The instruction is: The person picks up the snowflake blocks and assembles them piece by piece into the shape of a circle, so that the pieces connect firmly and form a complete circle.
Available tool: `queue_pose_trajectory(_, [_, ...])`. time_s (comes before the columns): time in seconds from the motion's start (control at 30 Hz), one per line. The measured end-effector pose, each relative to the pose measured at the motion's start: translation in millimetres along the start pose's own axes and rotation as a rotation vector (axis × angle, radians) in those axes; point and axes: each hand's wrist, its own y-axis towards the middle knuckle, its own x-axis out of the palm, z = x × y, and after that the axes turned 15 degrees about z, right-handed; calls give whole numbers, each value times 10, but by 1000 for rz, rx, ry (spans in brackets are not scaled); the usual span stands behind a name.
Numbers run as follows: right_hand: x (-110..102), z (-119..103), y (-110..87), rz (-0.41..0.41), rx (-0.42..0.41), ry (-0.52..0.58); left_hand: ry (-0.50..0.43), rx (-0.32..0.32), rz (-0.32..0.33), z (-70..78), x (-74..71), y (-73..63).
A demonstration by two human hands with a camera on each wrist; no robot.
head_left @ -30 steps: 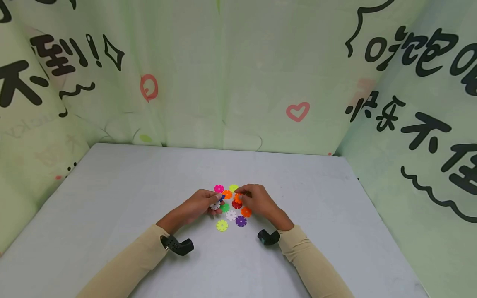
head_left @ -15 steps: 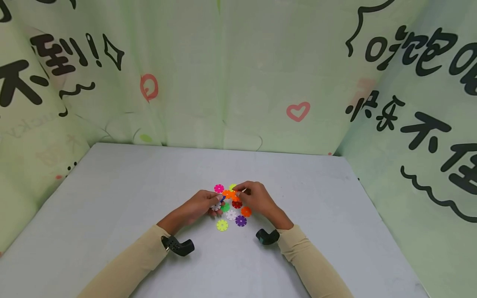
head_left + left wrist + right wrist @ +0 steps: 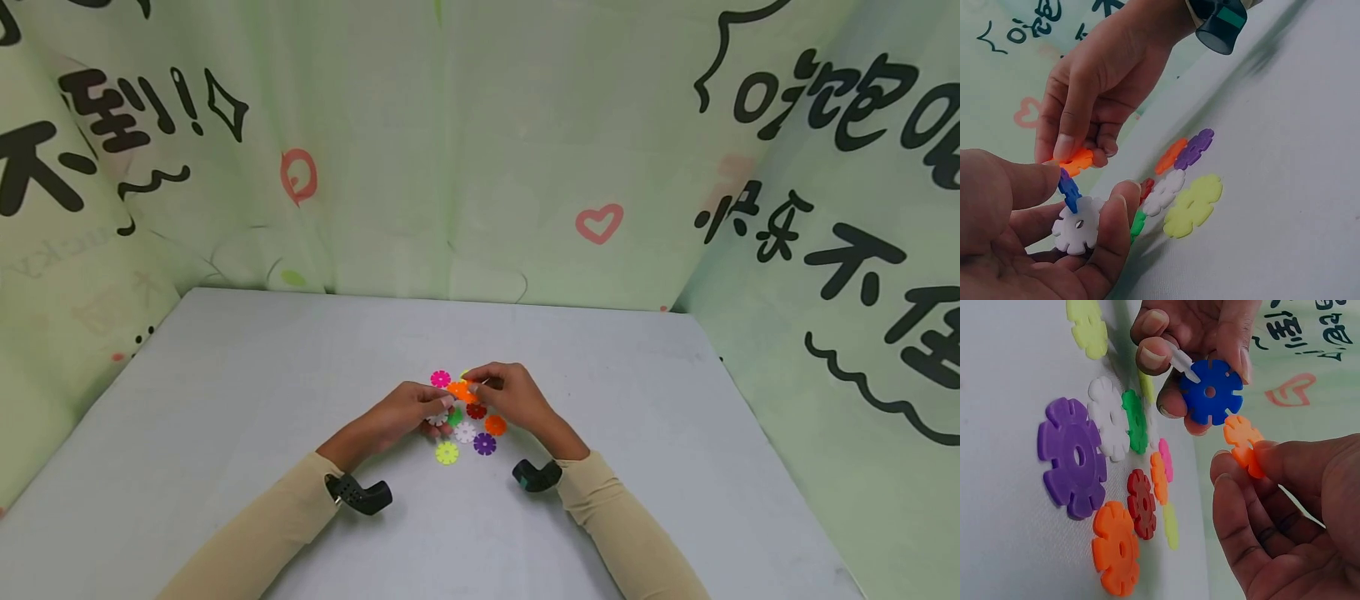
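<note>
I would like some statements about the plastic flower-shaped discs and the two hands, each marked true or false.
1. The left hand holds a joined blue plastic disc and white plastic disc. True.
2. The right hand pinches a purple disc. False: it pinches a small orange plastic disc; the purple plastic disc lies flat on the grey table.
3. A yellow-green plastic disc lies on the table. True.
4. The right hand's grip is empty and open. False: its fingertips hold the orange piece beside the blue one.
</note>
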Motion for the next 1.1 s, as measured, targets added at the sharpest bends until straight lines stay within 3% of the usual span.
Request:
queue_pose_trajectory(0.2, [10,-14,-4,-2,19,9,-15,6,-15,0,1,-2])
queue_pose_trajectory(0.47, [13,-32,-20,4,-29,34,-12,29,-9,5,10,-5])
queue_pose_trajectory(0.73, [93,-61,-18,166,110,14,-3,33,17,0,12,10])
queue_pose_trajectory(0.93, [68,-81,-46,99,79,41,36,22,71,0,6,8])
queue_pose_trajectory(1.1, [64,-95,-59,68,77,31,29,19,62,3,14,0])
